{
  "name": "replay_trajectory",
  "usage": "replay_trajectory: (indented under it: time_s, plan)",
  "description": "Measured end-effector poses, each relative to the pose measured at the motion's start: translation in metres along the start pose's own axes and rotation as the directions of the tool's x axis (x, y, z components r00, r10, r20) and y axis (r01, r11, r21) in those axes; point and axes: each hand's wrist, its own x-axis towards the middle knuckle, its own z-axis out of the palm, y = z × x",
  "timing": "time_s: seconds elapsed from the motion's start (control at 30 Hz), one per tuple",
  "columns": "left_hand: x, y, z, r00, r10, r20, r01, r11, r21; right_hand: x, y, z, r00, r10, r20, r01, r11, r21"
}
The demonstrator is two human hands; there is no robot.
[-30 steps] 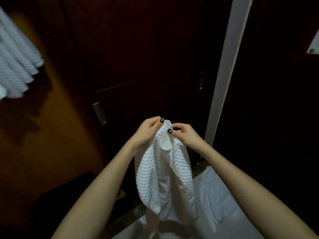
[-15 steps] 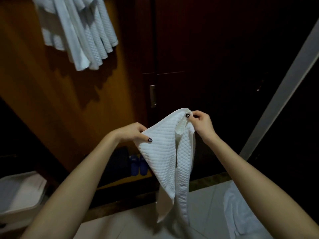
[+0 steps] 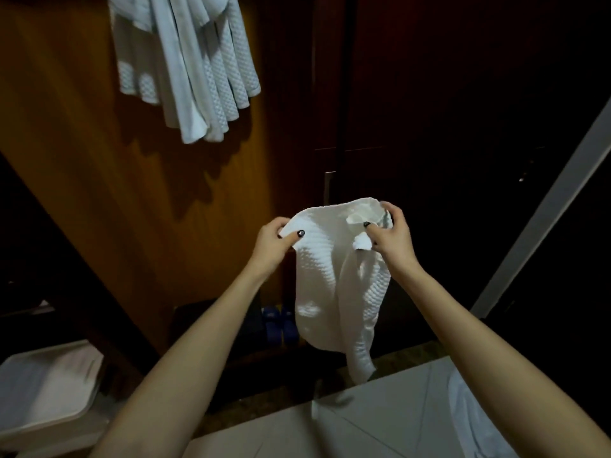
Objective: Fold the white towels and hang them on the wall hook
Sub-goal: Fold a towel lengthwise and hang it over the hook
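My left hand and right hand pinched the towel by its top, length hanging toward six o'clock; hung towels lay at eleven o'clock, nearer my left hand.

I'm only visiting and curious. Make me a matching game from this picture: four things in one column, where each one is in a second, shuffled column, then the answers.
Things
1. waffle towel
2. bunch of towels
3. blue slippers
4. white bin

Places
A. bottom left corner of the view
B. hanging high on the wooden wall
C. gripped by the left hand and the right hand
D. low down in shadow, just left of the gripped towel's drooping part

Pairs: 1-C, 2-B, 3-D, 4-A
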Motion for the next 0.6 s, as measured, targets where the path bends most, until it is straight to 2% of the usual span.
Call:
replay_trajectory:
  time_s: [0.1, 0.2, 0.3, 0.37, 0.43, 0.5, 0.6]
  plan:
    - [0.014, 0.005, -0.005, 0.998, 0.058, 0.025, -0.057, 0.998, -0.03, -0.002, -0.011, 0.018, 0.993, -0.045, 0.113, 0.051, 0.997, -0.053]
    - [0.025, 0.01, -0.016, 0.985, 0.128, 0.12, -0.128, 0.992, -0.007, -0.005, -0.023, 0.033, 0.969, 0.004, 0.248, 0.002, 1.0, -0.025]
    - [0.03, 0.011, -0.033, 0.978, 0.165, 0.129, -0.161, 0.986, -0.041, -0.012, -0.035, 0.047, 0.918, 0.018, 0.396, -0.004, 0.999, -0.035]
    - [0.028, 0.011, -0.045, 0.983, 0.151, 0.107, -0.14, 0.984, -0.108, -0.019, -0.044, 0.062, 0.912, -0.008, 0.41, 0.026, 0.999, -0.038]
    - [0.024, 0.01, -0.056, 0.985, 0.143, 0.095, -0.129, 0.982, -0.142, -0.027, -0.051, 0.08, 0.931, -0.038, 0.363, 0.04, 0.999, 0.003]
    - [0.022, 0.009, -0.066, 0.985, 0.139, 0.104, -0.125, 0.984, -0.13, -0.031, -0.06, 0.098, 0.935, -0.076, 0.347, 0.067, 0.997, 0.039]
    - [0.023, 0.009, -0.084, 0.983, 0.129, 0.127, -0.118, 0.989, -0.094, -0.033, -0.073, 0.119, 0.922, -0.128, 0.366, 0.135, 0.991, 0.004]
